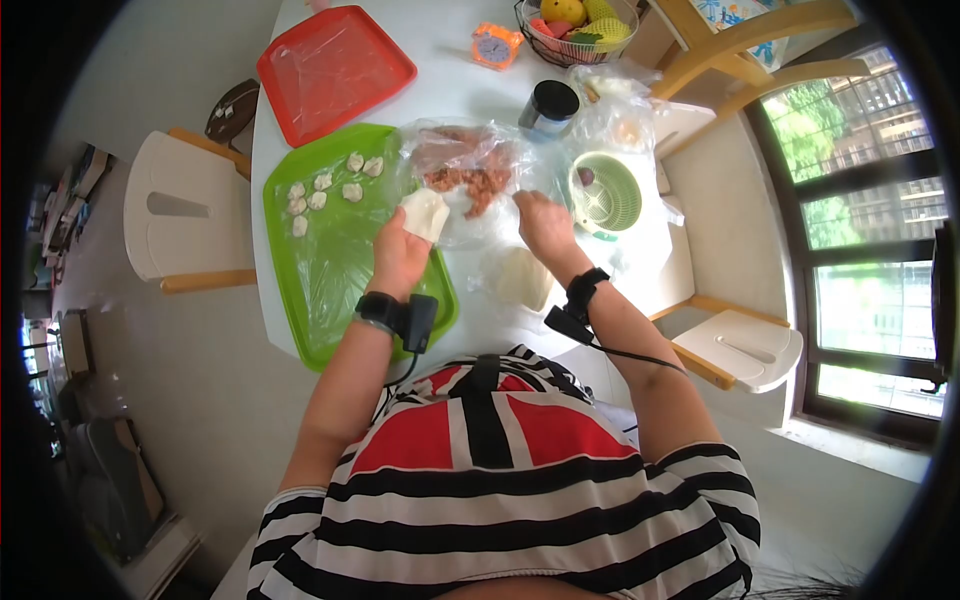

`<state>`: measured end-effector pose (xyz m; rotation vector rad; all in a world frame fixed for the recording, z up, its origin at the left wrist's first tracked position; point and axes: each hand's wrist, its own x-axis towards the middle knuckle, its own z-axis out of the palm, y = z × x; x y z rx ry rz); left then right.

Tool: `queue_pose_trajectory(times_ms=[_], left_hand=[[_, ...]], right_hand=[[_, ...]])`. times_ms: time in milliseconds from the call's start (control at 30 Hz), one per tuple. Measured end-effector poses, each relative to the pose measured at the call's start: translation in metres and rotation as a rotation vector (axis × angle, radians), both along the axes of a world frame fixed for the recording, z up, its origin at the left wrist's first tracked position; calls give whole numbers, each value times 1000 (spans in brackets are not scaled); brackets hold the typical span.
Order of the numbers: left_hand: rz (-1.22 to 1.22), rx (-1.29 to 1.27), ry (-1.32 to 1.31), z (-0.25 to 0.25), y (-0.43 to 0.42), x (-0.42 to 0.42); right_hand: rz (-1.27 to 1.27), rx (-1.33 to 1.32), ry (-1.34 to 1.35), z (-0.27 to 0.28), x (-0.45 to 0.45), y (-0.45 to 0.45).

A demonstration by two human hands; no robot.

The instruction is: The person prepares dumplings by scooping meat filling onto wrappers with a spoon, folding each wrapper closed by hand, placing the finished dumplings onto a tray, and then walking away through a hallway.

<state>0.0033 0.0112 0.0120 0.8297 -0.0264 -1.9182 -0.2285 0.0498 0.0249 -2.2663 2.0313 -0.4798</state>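
Observation:
My left hand [397, 255] holds a pale dumpling wrapper [425, 214] between thumb and fingers, over the right edge of the green tray [330, 265]. Several small folded dumplings [317, 200] sit on the tray's far part, on clear film. In front of both hands, minced meat [482, 186] lies on an opened plastic bag [440, 150]. My right hand [546, 228] is closed just right of the meat, fingertips pinched together; whatever they hold is too small to make out. Below it rests a stack of wrappers [528, 278] in clear plastic.
A red tray [335, 72] lies at the far left of the white table. Toward the back right stand an orange clock [495, 46], a dark-lidded jar [552, 106], a fruit basket [582, 45] and a pale green strainer basket [625, 195]. Chairs [185, 205] flank the table.

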Motion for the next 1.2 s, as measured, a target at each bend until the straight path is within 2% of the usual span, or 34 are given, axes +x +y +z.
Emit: queue_pose_trajectory(times_ms=[100,200,267,367,467,600,667,767,833,900,933,1033,1100,1200], left_hand=[[0,-17,26,-4,0,3],[0,-4,15,-7,-2,3],[-9,12,31,-7,-2,2],[-20,-5,41,-6,-1,1],[-19,-29,38,-3,-1,1],[-1,-29,-2,-7,0,4],[0,-35,-19,-11,-2,9],[2,-50,-6,-12,-1,15],[7,-38,0,-13,-2,16],[9,-27,6,-11,-1,15],[18,-6,-2,-8,-1,13],[19,-1,-13,-4,-1,10],[14,-12,-17,-5,0,12],[-5,-42,-58,-9,-1,16]], right_hand=[[-101,-5,16,7,4,1],[-133,-27,-93,15,16,-1],[-92,-55,-309,18,19,-5],[-134,54,-273,-4,20,-15],[-172,17,-321,-24,25,-21],[-85,40,-425,-13,30,-20],[-217,176,-714,-7,30,-20],[-245,56,-721,-13,23,-17],[-252,75,-667,-9,23,-16],[-166,28,-413,-9,25,-16],[-166,27,-414,-16,26,-18],[-175,57,-493,-21,34,-25],[-210,200,-677,-11,41,-22],[-244,351,-793,-6,43,-25]])
